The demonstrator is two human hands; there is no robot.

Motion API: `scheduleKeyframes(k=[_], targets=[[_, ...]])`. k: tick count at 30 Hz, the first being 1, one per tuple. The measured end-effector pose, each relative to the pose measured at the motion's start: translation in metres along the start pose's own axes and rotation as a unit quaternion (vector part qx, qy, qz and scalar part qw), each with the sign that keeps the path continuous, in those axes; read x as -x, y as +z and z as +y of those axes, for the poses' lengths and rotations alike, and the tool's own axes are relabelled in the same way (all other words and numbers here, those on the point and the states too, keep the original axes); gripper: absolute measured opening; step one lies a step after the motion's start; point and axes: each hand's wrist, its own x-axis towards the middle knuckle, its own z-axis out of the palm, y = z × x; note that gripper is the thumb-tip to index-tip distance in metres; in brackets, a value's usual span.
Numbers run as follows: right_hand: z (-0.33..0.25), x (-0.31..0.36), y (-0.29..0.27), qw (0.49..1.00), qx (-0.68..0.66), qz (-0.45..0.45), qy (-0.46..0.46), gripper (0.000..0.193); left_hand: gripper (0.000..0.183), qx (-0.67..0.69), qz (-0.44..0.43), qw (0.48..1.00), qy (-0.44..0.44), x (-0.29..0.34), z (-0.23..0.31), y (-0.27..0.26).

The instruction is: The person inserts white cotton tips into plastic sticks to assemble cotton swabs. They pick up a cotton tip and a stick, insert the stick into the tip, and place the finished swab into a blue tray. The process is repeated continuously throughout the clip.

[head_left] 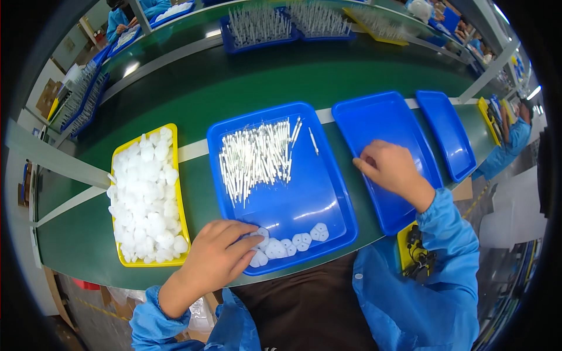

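Note:
My left hand (218, 250) rests over the near left corner of the middle blue tray (345, 225). Its fingers are stretched out and slightly apart, touching the end of a row of flat, translucent white lobed pieces (275, 248). Farther back in that tray lies a bundle of thin white sticks with metallic-looking parts (254, 158); one stick (313, 141) lies apart at the right. Above the left rim of a second blue tray (404, 128), my right hand (391, 168) has its fingers curled toward the thumb. Anything between those fingertips is too small or hidden to make out.
A yellow tray (182, 225) heaped with white rounded pieces (146, 193) stands at the left. A smaller blue tray (448, 134) sits far right. Across the green table (193, 99), trays of upright thin pieces (260, 26) line the back. Co-workers in blue are beyond.

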Motion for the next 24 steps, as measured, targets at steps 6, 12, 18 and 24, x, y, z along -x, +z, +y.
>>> scheduleKeyframes(k=[6, 12, 18, 24], targets=[[-0.006, 0.002, 0.023, 0.981, -0.045, 0.146, -0.119, 0.019, 0.030, -0.113, 0.051, 0.992, -0.020, -0.005, -0.012, 0.004], [-0.057, -0.056, 0.000, 0.941, 0.087, 0.093, -0.312, 0.022, 0.021, -0.230, -0.016, 0.973, -0.008, -0.046, -0.040, -0.004], [-0.043, -0.077, 0.027, 0.943, 0.003, 0.034, -0.332, 0.023, 0.021, -0.144, -0.037, 0.989, -0.014, -0.044, -0.045, -0.006], [-0.062, -0.085, 0.046, 0.934, -0.067, 0.066, -0.344, 0.023, 0.023, -0.075, 0.022, 0.997, 0.000, -0.063, -0.043, -0.002]])
